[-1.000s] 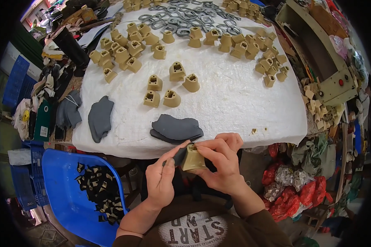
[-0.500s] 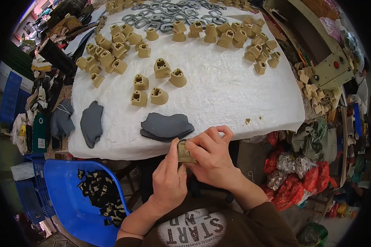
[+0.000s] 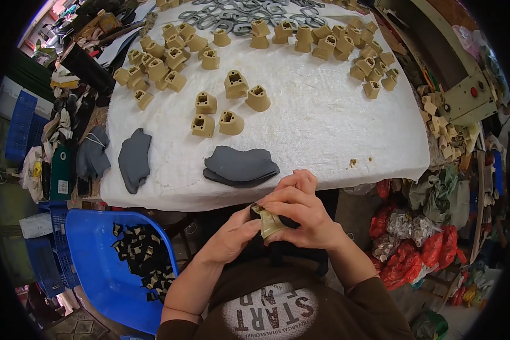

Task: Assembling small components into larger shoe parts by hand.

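Note:
Over my lap, just off the table's front edge, both hands hold a tan shoe heel [image 3: 271, 224], a flared hollow block, tilted. My left hand [image 3: 230, 234] grips its left side, with a dark edge of material showing by the fingertips. My right hand [image 3: 307, 218] is closed around its top and right side, thumb below. Beyond my hands lies a stack of dark grey curved pieces [image 3: 241, 165]. More grey pieces [image 3: 135, 160] lie to the left, and another grey bundle [image 3: 93, 153] has a pale band. Several tan heels [image 3: 230, 122] stand mid-table, sockets showing.
A white cloth [image 3: 323, 136] covers the table. Many more tan heels [image 3: 158, 68] and grey metal rings [image 3: 249, 17] lie at the back. A blue tub [image 3: 85, 266] with black-and-tan pieces stands at lower left. Red bags [image 3: 405, 263] sit at lower right.
My hands have turned and tilted the heel, and my left hand has shifted its hold. The view has moved slightly, so the table appears higher and farther right.

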`<action>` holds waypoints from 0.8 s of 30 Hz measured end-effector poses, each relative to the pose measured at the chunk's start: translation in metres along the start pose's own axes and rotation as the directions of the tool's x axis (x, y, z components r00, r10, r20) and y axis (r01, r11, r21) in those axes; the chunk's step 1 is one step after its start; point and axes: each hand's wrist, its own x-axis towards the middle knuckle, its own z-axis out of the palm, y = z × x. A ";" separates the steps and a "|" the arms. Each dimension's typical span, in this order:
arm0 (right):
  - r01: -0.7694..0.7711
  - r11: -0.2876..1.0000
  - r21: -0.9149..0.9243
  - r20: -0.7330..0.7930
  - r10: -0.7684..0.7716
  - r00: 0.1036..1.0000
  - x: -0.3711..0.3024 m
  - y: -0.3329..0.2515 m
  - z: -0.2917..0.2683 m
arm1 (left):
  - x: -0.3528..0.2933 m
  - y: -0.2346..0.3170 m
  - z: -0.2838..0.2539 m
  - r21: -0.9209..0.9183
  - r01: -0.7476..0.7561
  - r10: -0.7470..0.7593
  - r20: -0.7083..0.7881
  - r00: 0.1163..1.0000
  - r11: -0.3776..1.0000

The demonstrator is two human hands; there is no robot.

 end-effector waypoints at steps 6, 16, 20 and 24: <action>0.029 0.998 -0.055 0.073 -0.025 0.997 -0.001 -0.003 0.003 | 0.002 -0.005 0.001 0.165 -0.034 0.044 -0.054 0.998 0.986; -0.058 0.996 -0.073 -0.037 0.056 0.998 0.001 0.005 0.002 | -0.009 -0.015 0.005 0.364 -0.449 0.564 -0.336 0.754 0.816; -0.054 0.998 -0.027 -0.094 0.051 0.994 -0.002 0.007 0.002 | -0.008 -0.015 -0.001 0.813 -0.394 0.747 -0.074 0.660 0.429; -0.024 0.996 0.085 -0.114 0.034 0.993 0.001 0.004 0.009 | -0.008 -0.014 0.002 0.905 -0.366 0.839 0.020 0.544 0.215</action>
